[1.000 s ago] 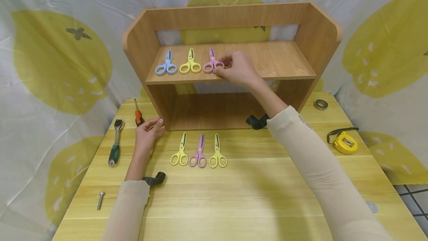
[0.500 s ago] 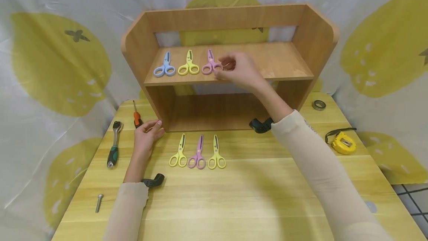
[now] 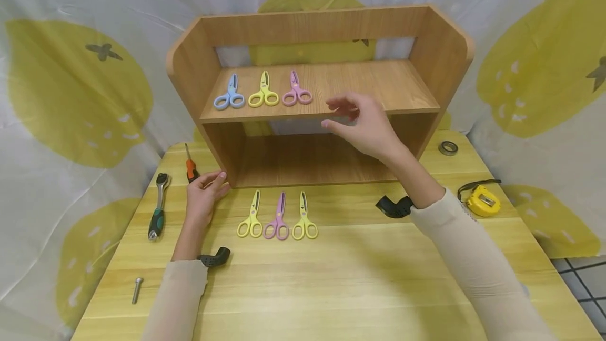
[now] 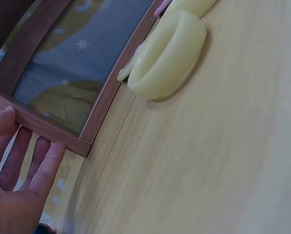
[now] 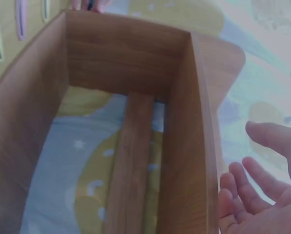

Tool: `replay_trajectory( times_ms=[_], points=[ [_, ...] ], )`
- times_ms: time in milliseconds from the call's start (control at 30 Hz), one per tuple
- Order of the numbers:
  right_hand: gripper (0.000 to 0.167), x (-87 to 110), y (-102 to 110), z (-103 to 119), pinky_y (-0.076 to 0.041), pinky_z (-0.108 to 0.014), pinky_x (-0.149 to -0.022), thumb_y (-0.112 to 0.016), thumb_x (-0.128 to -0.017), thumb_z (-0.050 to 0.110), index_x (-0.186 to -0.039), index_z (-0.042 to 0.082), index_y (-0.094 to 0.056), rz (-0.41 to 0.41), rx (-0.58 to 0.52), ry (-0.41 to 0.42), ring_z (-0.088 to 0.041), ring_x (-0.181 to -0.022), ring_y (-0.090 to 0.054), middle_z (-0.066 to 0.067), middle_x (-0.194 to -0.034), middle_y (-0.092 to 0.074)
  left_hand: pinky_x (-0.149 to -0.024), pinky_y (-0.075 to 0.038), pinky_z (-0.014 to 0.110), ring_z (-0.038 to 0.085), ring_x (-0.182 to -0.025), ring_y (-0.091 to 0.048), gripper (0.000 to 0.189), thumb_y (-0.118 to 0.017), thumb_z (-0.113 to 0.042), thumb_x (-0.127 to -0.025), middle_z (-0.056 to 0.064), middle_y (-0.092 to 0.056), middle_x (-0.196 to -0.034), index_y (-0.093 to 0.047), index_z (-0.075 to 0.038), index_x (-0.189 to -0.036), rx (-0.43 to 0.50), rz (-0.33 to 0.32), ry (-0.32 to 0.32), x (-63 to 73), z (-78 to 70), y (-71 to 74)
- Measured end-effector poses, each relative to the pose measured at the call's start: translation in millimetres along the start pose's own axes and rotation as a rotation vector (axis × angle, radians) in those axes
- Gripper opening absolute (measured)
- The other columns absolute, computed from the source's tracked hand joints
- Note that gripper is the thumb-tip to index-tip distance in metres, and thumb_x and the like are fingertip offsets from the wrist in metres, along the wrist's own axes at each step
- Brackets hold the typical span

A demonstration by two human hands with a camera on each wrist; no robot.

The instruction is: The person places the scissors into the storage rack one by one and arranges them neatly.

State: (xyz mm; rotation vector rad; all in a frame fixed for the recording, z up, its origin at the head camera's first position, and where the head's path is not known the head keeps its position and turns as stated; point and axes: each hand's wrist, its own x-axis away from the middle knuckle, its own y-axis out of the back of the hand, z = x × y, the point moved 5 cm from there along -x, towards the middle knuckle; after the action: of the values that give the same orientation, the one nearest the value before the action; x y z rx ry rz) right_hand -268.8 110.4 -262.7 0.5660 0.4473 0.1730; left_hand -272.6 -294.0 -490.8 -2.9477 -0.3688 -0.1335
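Six scissors point(image 3: 295, 87), one shelf point(image 3: 369, 80), two hands point(image 3: 368, 124)

On the tabletop point(image 3: 331, 288) we find a wooden rack point(image 3: 307, 24). Its upper shelf point(image 3: 369, 80) carries, left to right, blue scissors point(image 3: 232, 93), yellow scissors point(image 3: 264, 90) and pink scissors point(image 3: 295, 88). Before the rack we note a row: a first yellow pair point(image 3: 252, 218), a purple pair point(image 3: 279, 218), a second yellow pair point(image 3: 304, 218). At left lie a screwdriver point(image 3: 190, 166), a ratchet point(image 3: 158, 210) and a bolt point(image 3: 137, 290); at right, a metal ring point(image 3: 448, 153), a tape measure point(image 3: 485, 200) and, apparently, a mostly hidden pale disc point(image 3: 525, 290).
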Motion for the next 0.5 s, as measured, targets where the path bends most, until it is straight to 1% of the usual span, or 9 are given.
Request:
replay_trajectory(
  times_ms=[100, 300, 400, 500],
  points=[
    [0.044, 18.0, 0.3, -5.7, -0.054, -0.045, -0.096, -0.083, -0.09, 0.027, -0.128, 0.012, -0.069, 0.009, 0.009, 0.008, -0.023, -0.115, -0.064, -0.004, -0.124, -0.071, -0.095, -0.061, 0.037, 0.017, -0.1, -0.073, 0.025, -0.078, -0.017, -0.092, 0.003, -0.062, -0.113, -0.073, -0.003, -0.112, -0.001, 0.003, -0.008, 0.1, -2.0, 0.4],
    [0.044, 51.0, -3.9, -25.3, -0.054, -0.042, -0.101, -0.082, -0.091, 0.031, -0.129, 0.017, -0.067, 0.038, -0.033, -0.065, -0.017, -0.117, -0.062, 0.001, -0.127, -0.07, -0.095, -0.061, 0.035, 0.016, -0.101, -0.073, 0.025, -0.078, -0.016, -0.093, 0.002, -0.061, -0.114, -0.072, -0.003, -0.113, -0.003, 0.018, -0.008, -0.1, -2.5, -0.5],
    [0.043, 64.1, -10.8, -36.2, -0.055, -0.041, -0.1, -0.083, -0.09, 0.03, -0.128, 0.018, -0.067, 0.043, -0.063, -0.078, -0.018, -0.116, -0.063, 0.001, -0.126, -0.07, -0.096, -0.061, 0.035, 0.015, -0.101, -0.072, 0.024, -0.076, -0.015, -0.094, 0.002, -0.062, -0.113, -0.073, -0.003, -0.114, -0.003, 0.009, -0.01, -0.4, -1.1, -0.9],
    [0.044, 79.4, -23.5, -48.5, -0.056, -0.044, -0.1, -0.083, -0.09, 0.03, -0.129, 0.017, -0.067, 0.071, -0.083, -0.102, -0.019, -0.116, -0.063, 0.0, -0.127, -0.07, -0.096, -0.062, 0.035, 0.016, -0.102, -0.072, 0.023, -0.075, -0.014, -0.095, 0.002, -0.062, -0.112, -0.073, -0.002, -0.114, -0.004, -0.01, -0.005, -0.2, 0.8, -0.4]
  ],
)
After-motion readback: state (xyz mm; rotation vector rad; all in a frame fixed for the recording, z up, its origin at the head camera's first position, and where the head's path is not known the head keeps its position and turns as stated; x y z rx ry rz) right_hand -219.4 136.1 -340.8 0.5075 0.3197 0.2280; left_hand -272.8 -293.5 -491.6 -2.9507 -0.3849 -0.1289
